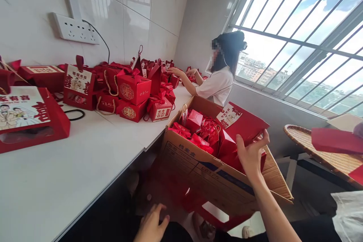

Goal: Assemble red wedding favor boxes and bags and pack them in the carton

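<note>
My right hand (251,153) reaches into an open cardboard box (195,170) and grips a large flat red gift box (242,123) with a cartoon label that sticks up out of it. The cardboard box holds several small red gift boxes and ribbons (198,130). My left hand (151,225) rests low by my lap under the white table's edge, fingers loosely curled, holding nothing that I can see.
A white table (85,174) carries several red gift boxes (133,89) and a large red windowed box (27,119). A co-worker in a white shirt (218,83) handles red boxes at the far end. A wicker tray (326,155) stands right, by the barred window.
</note>
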{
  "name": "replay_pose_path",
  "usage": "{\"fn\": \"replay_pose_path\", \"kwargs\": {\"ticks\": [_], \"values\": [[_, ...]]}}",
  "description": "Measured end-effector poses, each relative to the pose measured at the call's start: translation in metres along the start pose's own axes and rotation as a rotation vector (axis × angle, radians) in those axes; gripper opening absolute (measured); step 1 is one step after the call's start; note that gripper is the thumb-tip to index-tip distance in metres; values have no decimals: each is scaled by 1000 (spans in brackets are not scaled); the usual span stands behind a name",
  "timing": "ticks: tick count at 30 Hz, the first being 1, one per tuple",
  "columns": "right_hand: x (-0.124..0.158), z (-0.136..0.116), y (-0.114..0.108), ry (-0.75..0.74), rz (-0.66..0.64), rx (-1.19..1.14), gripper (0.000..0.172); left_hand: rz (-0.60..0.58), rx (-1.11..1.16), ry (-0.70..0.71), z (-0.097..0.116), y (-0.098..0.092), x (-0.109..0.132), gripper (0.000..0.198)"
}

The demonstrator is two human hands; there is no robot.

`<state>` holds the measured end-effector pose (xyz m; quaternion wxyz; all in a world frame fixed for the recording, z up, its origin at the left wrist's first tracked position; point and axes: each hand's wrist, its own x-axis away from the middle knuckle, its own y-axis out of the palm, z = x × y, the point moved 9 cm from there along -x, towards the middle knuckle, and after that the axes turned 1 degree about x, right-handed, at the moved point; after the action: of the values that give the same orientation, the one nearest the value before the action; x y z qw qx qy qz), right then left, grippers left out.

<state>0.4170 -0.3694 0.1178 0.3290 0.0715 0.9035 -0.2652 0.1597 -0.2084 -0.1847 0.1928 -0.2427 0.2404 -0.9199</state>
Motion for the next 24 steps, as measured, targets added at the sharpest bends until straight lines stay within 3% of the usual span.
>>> {"fn": "replay_pose_path", "kwargs": {"ticks": [4, 12, 16, 24], "values": [[12, 1, 17, 55, -167, 299, 80, -101, -253, -20, 3, 17, 6, 43], [21, -32, 34, -11, -330, 683, 77, -111, -260, -37, 9, 10, 10, 46], [17, -28, 60, 14, -492, 756, 71, -102, -267, -41, 12, 8, 13, 45], [-28, -10, 127, -3, -772, 891, 61, -103, -263, -60, 13, 5, 18, 46]]}}
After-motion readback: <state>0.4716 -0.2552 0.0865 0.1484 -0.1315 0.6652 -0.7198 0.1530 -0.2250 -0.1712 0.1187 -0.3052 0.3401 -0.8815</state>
